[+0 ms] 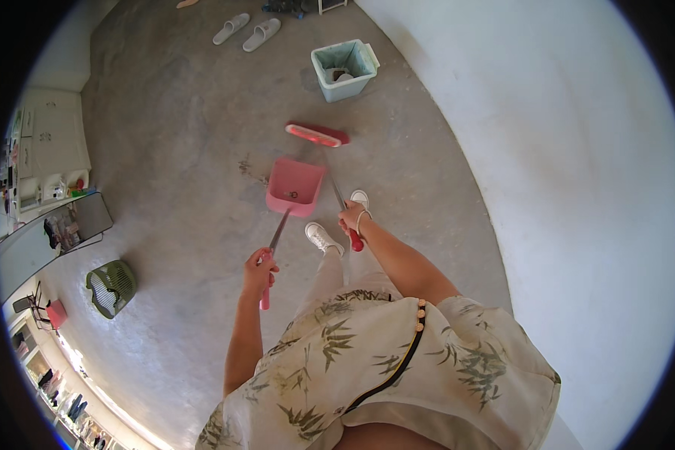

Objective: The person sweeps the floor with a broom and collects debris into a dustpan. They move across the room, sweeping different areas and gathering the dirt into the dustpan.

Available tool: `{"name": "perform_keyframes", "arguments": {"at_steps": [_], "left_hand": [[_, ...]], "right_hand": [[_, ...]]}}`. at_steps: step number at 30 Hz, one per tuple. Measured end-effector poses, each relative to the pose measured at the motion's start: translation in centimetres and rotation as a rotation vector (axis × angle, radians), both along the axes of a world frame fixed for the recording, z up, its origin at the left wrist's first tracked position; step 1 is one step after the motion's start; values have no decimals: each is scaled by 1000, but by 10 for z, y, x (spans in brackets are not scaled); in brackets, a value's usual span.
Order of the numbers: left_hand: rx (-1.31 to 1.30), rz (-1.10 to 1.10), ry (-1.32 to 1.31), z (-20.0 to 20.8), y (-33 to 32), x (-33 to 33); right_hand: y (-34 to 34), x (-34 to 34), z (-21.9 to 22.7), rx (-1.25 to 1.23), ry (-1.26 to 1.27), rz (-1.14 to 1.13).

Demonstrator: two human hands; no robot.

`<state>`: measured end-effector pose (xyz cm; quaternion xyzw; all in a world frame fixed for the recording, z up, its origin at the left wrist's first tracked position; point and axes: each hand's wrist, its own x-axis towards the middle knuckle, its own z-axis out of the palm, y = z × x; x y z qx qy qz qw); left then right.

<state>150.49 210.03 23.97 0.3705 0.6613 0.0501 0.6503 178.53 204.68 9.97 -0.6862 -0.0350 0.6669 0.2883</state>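
My left hand (261, 268) is wrapped round the handle of a pink long-handled dustpan (281, 196), whose pan rests on or just above the floor. A small dark bit of debris (292, 195) lies inside the pan. Closed on the red grip of a broom is my right hand (352, 217). The broom's red head (315, 135) is beyond the dustpan, apart from it and slightly to the right. Some thin dark debris (252, 169) lies on the floor at the pan's left side.
A pale green trash bin (345, 88) with some refuse inside stands beyond the broom. White slippers (261, 35) lie at the far left of it. To the left are a green basket (111, 288), a mirror-like panel and a white cabinet (56, 131). A white wall (562, 150) runs along the right.
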Motion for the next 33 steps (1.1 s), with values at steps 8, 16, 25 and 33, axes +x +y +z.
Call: {"name": "perform_keyframes", "arguments": {"at_steps": [8, 16, 25, 33], "left_hand": [[41, 34, -36, -1, -9, -28], [15, 34, 5, 8, -10, -35], [-2, 53, 31, 2, -18, -45], [-1, 83, -64, 6, -3, -18]], "right_hand": [[-61, 25, 72, 11, -230, -41], [-26, 22, 28, -51, -250, -127], [-4, -22, 42, 120, 318, -117], [-50, 36, 111, 93, -193, -52]]}}
